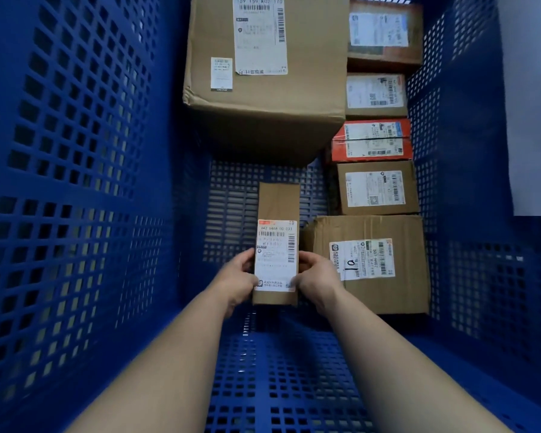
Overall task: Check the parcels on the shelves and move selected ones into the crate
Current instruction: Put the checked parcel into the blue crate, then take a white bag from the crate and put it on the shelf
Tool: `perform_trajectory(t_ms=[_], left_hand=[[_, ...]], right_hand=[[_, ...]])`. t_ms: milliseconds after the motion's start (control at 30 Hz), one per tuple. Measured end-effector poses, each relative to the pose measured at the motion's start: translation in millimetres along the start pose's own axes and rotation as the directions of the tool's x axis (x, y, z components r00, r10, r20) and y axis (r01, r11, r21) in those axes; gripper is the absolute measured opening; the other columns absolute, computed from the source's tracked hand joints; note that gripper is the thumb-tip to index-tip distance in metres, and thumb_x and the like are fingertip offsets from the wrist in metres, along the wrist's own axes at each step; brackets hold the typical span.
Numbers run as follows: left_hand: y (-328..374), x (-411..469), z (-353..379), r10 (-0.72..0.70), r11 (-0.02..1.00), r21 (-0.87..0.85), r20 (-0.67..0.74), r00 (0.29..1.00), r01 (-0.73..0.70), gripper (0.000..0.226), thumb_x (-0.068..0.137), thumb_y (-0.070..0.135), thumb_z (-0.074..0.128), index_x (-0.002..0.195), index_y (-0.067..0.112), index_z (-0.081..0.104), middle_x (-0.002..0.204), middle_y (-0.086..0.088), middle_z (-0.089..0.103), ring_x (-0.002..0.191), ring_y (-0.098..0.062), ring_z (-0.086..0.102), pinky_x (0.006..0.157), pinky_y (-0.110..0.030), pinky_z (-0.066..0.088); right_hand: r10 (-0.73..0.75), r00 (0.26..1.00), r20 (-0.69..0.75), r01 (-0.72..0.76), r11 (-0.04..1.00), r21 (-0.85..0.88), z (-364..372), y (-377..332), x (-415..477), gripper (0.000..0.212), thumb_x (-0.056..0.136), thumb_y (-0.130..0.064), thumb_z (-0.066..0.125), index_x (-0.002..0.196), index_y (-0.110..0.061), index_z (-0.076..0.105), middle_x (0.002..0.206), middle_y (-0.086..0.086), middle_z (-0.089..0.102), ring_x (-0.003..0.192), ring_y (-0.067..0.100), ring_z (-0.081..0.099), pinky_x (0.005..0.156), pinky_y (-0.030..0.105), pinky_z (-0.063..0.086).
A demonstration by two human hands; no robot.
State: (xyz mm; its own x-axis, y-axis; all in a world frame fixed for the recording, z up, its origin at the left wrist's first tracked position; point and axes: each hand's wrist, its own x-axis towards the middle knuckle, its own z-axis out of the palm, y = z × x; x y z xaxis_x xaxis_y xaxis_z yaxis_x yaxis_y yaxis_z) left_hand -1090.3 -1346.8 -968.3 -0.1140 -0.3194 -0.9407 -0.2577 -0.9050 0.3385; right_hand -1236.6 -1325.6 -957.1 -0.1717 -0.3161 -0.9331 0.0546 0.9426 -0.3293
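Head view: grips narrow parcel [277, 210] at both long sides with left hand [239, 281] and right hand [317, 278], equally near; lies lengthwise toward far wall of crate [75, 182], mid-floor, just beside large box [388, 289].

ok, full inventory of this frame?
crate: 1, blue, surrounds everything
big box: 1, brown, far end
narrow box: 1, brown, centre, held
printed box: 1, reddish brown, right wall, farthest
small box: 1, brown, right wall, second
red box: 1, red, right wall, third
mid box: 1, brown, right wall, fourth
wide box: 1, brown, right wall, nearest
white surface: 1, white, beyond right wall
left hand: 1, grips narrow box's left edge
right hand: 1, grips its right edge
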Motion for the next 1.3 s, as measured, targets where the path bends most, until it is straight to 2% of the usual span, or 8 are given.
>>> perform_trajectory(t_ms=[267, 533, 700, 767, 900, 1067, 1167, 1300], left_hand=[[0, -5, -3, 0.049, 0.997, -0.054, -0.017, 0.999, -0.05, 0.068, 0.087, -0.016, 0.047, 0.143, 0.024, 0.041, 0.137, 0.003, 0.054, 0.116, -0.021, 0.06, 0.089, -0.042, 0.056], [15, 0, 2, 0.08, 0.995, -0.061, -0.018, 0.997, -0.081, 0.065, 0.089, -0.015, 0.047, 0.142, 0.021, 0.043, 0.136, 0.001, 0.056, 0.101, -0.015, 0.064, 0.081, -0.038, 0.057], [11, 19, 5, 0.009, 1.0, 0.028, 0.002, 1.0, -0.009, 0.061, 0.089, -0.012, 0.046, 0.14, 0.022, 0.044, 0.13, 0.001, 0.058, 0.097, -0.017, 0.065, 0.084, -0.043, 0.055], [10, 19, 7, -0.004, 0.999, 0.051, 0.008, 1.0, 0.004, 0.06, 0.09, -0.011, 0.046, 0.14, 0.022, 0.044, 0.126, 0.001, 0.061, 0.096, -0.018, 0.065, 0.073, -0.036, 0.057], [23, 1, 8, -0.02, 0.992, 0.127, -0.005, 1.0, 0.02, 0.055, 0.092, -0.008, 0.045, 0.142, 0.015, 0.043, 0.13, -0.003, 0.061, 0.104, -0.018, 0.063, 0.075, -0.028, 0.054], [66, -57, 2, 0.075, 0.991, 0.119, -0.157, 0.985, -0.057, 0.048, 0.093, 0.012, 0.052, 0.14, 0.014, 0.045, 0.133, -0.011, 0.058, 0.121, -0.03, 0.055, 0.099, -0.04, 0.045], [108, -109, -12, 0.181, 0.983, 0.011, -0.237, 0.954, -0.184, 0.037, 0.094, 0.019, 0.051, 0.131, 0.019, 0.055, 0.124, -0.008, 0.063, 0.111, -0.027, 0.061, 0.096, -0.041, 0.048], [172, -194, -47, 0.342, 0.876, -0.221, -0.338, 0.877, -0.428, 0.018, 0.095, 0.013, 0.052, 0.109, 0.018, 0.063, 0.104, -0.003, 0.068, 0.091, -0.018, 0.063, 0.089, -0.036, 0.051]], right_hand=[[-0.128, 0.991, -0.037, 0.124, 0.987, -0.104, 0, 12, 10, 0.063, 0.074, 0.022, 0.059, 0.124, -0.015, 0.064, 0.111, 0.0, 0.073, 0.104, 0.018, 0.067, 0.08, 0.036, 0.06], [-0.204, 0.976, -0.077, 0.196, 0.976, -0.094, -4, 8, 14, 0.061, 0.076, 0.022, 0.057, 0.126, -0.013, 0.063, 0.113, 0.0, 0.071, 0.102, 0.015, 0.067, 0.084, 0.03, 0.057], [-0.174, 0.977, -0.121, 0.149, 0.97, -0.193, -4, 13, 28, 0.045, 0.078, 0.014, 0.059, 0.107, -0.019, 0.071, 0.087, -0.008, 0.071, 0.091, 0.017, 0.069, 0.082, 0.039, 0.059], [-0.168, 0.98, -0.104, 0.144, 0.968, -0.205, -5, 12, 28, 0.04, 0.079, 0.012, 0.059, 0.095, -0.023, 0.07, 0.087, -0.006, 0.071, 0.091, 0.019, 0.069, 0.083, 0.041, 0.059], [-0.155, 0.985, -0.078, 0.134, 0.966, -0.22, -7, -3, 12, 0.038, 0.083, 0.01, 0.058, 0.115, -0.009, 0.065, 0.103, 0.004, 0.072, 0.098, 0.022, 0.067, 0.088, 0.039, 0.056], [-0.207, 0.975, -0.082, 0.175, 0.941, -0.289, -16, -55, -48, 0.035, 0.09, 0.0, 0.057, 0.124, -0.005, 0.06, 0.104, 0.002, 0.069, 0.089, 0.015, 0.062, 0.077, 0.026, 0.049], [-0.312, 0.947, -0.083, 0.271, 0.908, -0.321, -15, -110, -100, 0.036, 0.09, -0.01, 0.059, 0.127, -0.011, 0.059, 0.121, 0.005, 0.065, 0.1, 0.015, 0.06, 0.085, 0.028, 0.049], [-0.54, 0.838, -0.077, 0.492, 0.808, -0.324, 3, -198, -182, 0.029, 0.092, -0.012, 0.058, 0.12, -0.012, 0.064, 0.107, 0.002, 0.066, 0.097, 0.015, 0.061, 0.093, 0.032, 0.05]])
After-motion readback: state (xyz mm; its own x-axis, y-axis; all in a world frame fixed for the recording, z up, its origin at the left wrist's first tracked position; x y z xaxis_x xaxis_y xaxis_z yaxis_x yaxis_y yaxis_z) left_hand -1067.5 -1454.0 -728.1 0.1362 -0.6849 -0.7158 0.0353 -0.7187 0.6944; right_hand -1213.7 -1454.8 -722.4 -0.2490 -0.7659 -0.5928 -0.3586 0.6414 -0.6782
